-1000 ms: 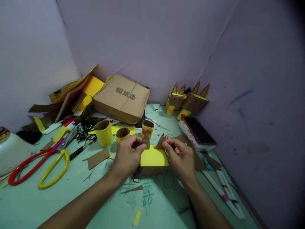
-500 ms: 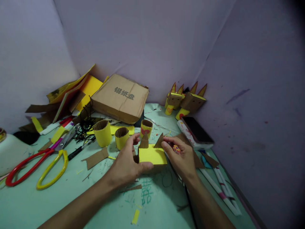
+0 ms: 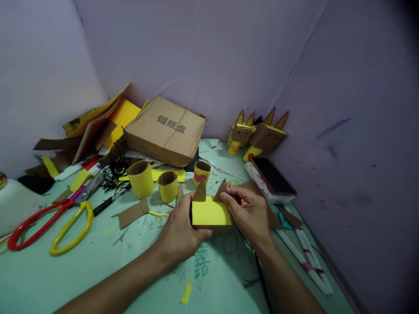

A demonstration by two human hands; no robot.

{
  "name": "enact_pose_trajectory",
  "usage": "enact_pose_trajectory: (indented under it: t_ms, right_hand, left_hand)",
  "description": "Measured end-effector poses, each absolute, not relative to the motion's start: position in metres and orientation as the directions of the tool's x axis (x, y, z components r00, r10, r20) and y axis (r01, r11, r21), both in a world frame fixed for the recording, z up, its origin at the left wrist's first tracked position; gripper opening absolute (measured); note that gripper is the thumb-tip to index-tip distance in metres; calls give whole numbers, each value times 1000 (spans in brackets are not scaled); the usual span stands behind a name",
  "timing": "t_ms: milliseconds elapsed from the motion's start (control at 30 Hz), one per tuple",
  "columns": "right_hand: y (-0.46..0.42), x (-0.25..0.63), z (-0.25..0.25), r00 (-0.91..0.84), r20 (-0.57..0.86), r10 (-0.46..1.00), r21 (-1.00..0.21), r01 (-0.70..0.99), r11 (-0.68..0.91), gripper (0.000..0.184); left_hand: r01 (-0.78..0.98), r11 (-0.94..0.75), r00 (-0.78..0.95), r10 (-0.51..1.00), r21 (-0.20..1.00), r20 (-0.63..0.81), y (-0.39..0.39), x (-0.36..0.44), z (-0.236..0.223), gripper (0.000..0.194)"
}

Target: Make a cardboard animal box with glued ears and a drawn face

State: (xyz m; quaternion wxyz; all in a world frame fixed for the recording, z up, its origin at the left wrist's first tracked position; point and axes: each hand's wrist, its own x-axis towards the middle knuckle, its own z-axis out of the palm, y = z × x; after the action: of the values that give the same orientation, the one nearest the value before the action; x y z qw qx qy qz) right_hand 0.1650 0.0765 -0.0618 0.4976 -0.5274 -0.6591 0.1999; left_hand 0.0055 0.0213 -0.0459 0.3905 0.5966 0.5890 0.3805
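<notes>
A small cardboard box (image 3: 211, 213) with a yellow top sits low over the table, gripped at its left side by my left hand (image 3: 183, 226), thumb along the front. Two pointed cardboard ears rise from its back edge: a left ear (image 3: 200, 192) and a right ear (image 3: 220, 192). My right hand (image 3: 250, 211) pinches the right ear between thumb and forefinger. Behind the box stand a yellow cardboard tube with a red mark (image 3: 200, 174), a short yellow tube (image 3: 168, 187) and a taller yellow tube (image 3: 140, 179).
Scissors (image 3: 75, 205) with red and yellow handles lie at left, near a cardboard scrap (image 3: 132, 213). A brown carton (image 3: 165, 131) is behind. Finished-looking eared figures (image 3: 266, 135) stand at back right, near a phone (image 3: 273, 176) and several white paper strips (image 3: 304, 257).
My left hand has closed more firmly round the box, its fingers now behind the left side. The right hand keeps its pinch on the right ear, and the view has shifted slightly.
</notes>
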Motion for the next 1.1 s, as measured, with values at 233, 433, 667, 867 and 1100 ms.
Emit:
enact_pose_trajectory:
  t_ms: [233, 433, 667, 867, 1100]
  right_hand:
    - [75, 161, -62, 106, 537, 837, -762, 487, 427, 10]
    - [77, 163, -62, 92, 531, 843, -761, 490, 426, 12]
    - [66, 170, -48, 205, 548, 811, -769, 504, 393, 34]
    - [51, 146, -14, 52, 450, 891, -842, 356, 405, 33]
    - [68, 121, -6, -231, 308, 923, -832, 405, 379, 51]
  left_hand:
    - [447, 20, -12, 1000, 894, -16, 21, 5, -44, 63]
    - [433, 5, 15, 1000, 901, -12, 23, 2, -46, 62]
    - [438, 51, 6, 998, 898, -59, 24, 3, -44, 63]
    - [407, -30, 36, 999, 913, 17, 22, 1, -46, 66]
    - [462, -142, 53, 990, 875, 133, 22, -4, -54, 59]
